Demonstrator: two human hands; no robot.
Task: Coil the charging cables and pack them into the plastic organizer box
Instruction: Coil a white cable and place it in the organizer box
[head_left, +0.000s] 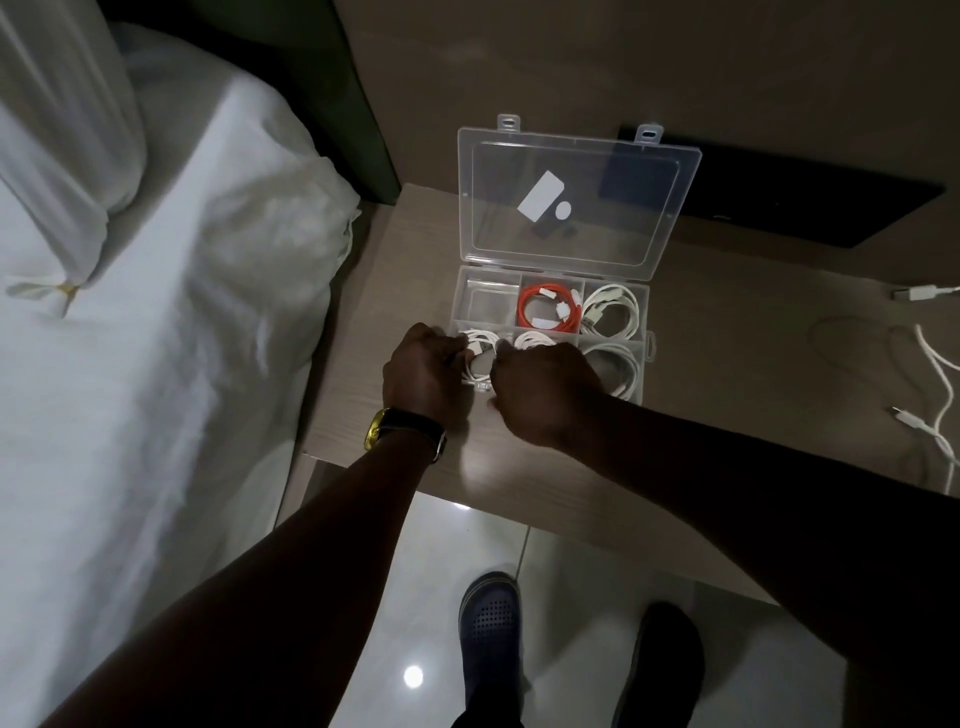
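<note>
A clear plastic organizer box (645, 312) stands open on the wooden table, its lid (571, 197) tilted back. A coiled orange cable (525, 310) fills the back middle compartment and a coiled white cable (613, 312) the back right one. Another white coil (621, 366) lies in the front right compartment. The back left compartment (485, 301) holds nothing. My left hand (421, 374) and my right hand (540, 389) both grip a coiled white cable (480, 358) in the front left compartment. My right hand partly hides the front middle compartment.
Loose white cables (935, 374) lie on the table (727, 415) at the right edge. A black flat object (831, 202) rests behind the box. A bed with white sheets (156, 312) runs along the left. My feet stand on the glossy floor (441, 545) below the table edge.
</note>
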